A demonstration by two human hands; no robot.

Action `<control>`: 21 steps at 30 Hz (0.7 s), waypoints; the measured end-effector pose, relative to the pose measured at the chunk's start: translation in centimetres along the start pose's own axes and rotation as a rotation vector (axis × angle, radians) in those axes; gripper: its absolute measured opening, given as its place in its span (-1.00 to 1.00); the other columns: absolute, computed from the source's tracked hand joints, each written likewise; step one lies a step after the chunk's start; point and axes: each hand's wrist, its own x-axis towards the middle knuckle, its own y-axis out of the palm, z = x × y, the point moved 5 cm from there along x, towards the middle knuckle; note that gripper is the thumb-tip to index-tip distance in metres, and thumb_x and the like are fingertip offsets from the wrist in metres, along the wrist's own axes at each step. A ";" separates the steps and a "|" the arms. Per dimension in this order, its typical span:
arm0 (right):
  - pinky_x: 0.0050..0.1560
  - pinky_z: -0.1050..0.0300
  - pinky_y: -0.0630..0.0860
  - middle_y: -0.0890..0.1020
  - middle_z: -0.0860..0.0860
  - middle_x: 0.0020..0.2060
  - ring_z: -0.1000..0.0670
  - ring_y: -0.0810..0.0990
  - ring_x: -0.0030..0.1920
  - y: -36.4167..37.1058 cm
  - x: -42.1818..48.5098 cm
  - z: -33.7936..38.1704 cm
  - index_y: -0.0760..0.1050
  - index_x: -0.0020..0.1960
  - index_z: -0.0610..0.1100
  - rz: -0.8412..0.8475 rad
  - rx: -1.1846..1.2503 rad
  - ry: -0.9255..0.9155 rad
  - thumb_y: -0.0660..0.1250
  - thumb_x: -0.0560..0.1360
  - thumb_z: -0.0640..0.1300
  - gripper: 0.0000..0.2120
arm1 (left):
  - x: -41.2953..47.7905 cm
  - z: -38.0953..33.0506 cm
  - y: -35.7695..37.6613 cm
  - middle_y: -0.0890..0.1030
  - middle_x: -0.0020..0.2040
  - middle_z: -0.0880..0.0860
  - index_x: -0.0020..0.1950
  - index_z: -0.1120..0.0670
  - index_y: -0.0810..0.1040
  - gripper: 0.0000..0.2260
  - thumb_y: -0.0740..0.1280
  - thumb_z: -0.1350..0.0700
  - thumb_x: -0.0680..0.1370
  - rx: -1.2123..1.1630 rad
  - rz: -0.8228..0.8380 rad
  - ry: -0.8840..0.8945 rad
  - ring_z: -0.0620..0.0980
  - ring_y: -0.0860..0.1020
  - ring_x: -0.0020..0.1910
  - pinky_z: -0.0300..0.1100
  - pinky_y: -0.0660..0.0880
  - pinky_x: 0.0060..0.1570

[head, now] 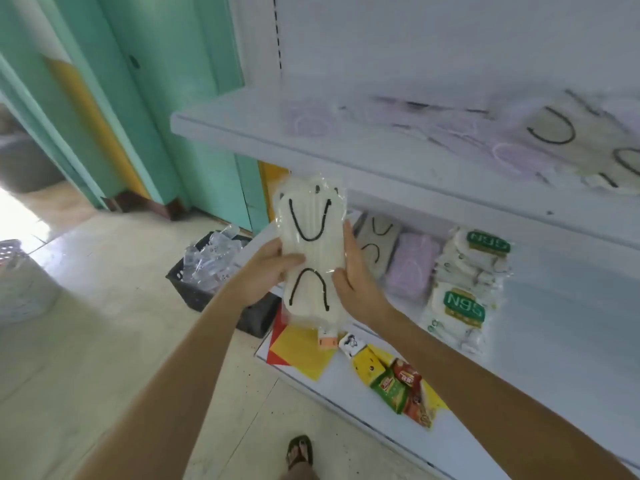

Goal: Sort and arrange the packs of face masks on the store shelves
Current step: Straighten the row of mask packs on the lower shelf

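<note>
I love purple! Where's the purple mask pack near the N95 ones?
In the head view, right of centre, the purple pack lies on the middle shelf between a black-looped white pack and the N95 packs.

Shop: white shelves [381, 147] of packaged masks [464, 306].
</note>
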 end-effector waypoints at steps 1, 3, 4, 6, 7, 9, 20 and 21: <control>0.22 0.65 0.01 0.03 0.10 0.44 0.20 0.07 0.43 1.3 0.4 -1.5 -0.22 0.52 -0.13 0.021 0.038 0.074 0.05 0.56 -0.34 -0.34 | 0.7 1.8 -0.5 0.62 -0.06 0.02 0.08 0.09 0.48 -0.83 0.26 0.31 0.55 0.024 -0.031 -0.053 -0.06 0.61 -0.16 -0.32 0.55 -0.26; 0.36 0.44 0.11 0.05 0.12 0.45 0.13 0.11 0.45 3.6 1.0 -4.5 -0.22 0.54 -0.10 0.051 0.159 0.264 0.08 0.56 -0.32 -0.32 | 2.4 4.9 -1.6 0.57 -0.02 0.10 0.23 0.16 0.39 -0.72 0.29 0.30 0.53 0.025 -0.120 -0.134 -0.02 0.58 -0.17 -0.28 0.55 -0.29; 0.38 0.23 0.26 0.17 0.06 0.46 0.04 0.25 0.42 4.6 1.3 -5.6 -0.14 0.54 -0.09 0.054 0.224 0.354 0.11 0.56 -0.30 -0.34 | 3.3 6.3 -1.9 0.54 0.07 0.14 0.32 0.17 0.31 -0.61 0.30 0.30 0.52 0.000 -0.155 -0.162 0.04 0.58 -0.08 -0.17 0.58 -0.19; 0.19 0.04 0.49 0.47 -0.06 0.27 -0.06 0.49 0.20 6.0 1.6 -7.6 0.20 0.41 -0.10 0.029 0.300 0.495 0.14 0.54 -0.31 -0.54 | 5.2 8.3 -2.3 0.46 0.22 0.19 0.40 0.15 0.20 -0.50 0.29 0.32 0.51 -0.023 -0.199 -0.208 0.15 0.52 0.13 0.05 0.56 0.04; 0.04 0.12 0.55 0.55 -0.05 0.07 -0.05 0.54 0.06 6.3 1.9 -7.9 0.35 0.21 -0.07 0.016 0.303 0.531 0.13 0.52 -0.36 -0.67 | 6.3 9.2 -2.3 0.45 0.24 0.19 0.39 0.15 0.20 -0.51 0.27 0.33 0.51 -0.017 -0.199 -0.222 0.16 0.50 0.16 0.09 0.53 0.09; -0.18 0.28 0.54 0.55 0.00 -0.17 0.02 0.56 -0.14 6.5 3.1 -8.3 0.39 -0.03 -0.07 -0.018 0.304 0.543 0.11 0.51 -0.44 -0.72 | 8.5 10.1 -2.3 0.49 0.15 0.16 0.28 0.13 0.26 -0.64 0.22 0.35 0.53 -0.023 -0.134 -0.250 0.11 0.52 0.10 0.05 0.53 0.05; -0.21 0.25 0.49 0.48 0.04 0.15 0.02 0.50 0.00 9.7 17.6 -15.3 0.09 0.47 -0.07 -0.273 0.320 0.597 0.21 0.53 -0.27 -0.43 | 23.2 9.9 -9.1 0.32 0.39 0.20 0.55 0.06 -0.01 -0.37 0.21 0.32 0.58 0.310 -0.025 -0.181 0.08 0.45 0.17 -0.28 0.41 -0.24; -0.23 0.25 0.47 0.46 0.03 0.17 0.01 0.49 0.01 10.0 19.1 -15.5 0.00 0.51 -0.09 -0.292 0.305 0.602 0.21 0.54 -0.24 -0.37 | 24.7 9.8 -10.0 0.28 0.43 0.20 0.55 0.04 0.00 -0.38 0.20 0.32 0.58 0.323 -0.037 -0.145 0.04 0.47 0.10 -0.29 0.39 -0.28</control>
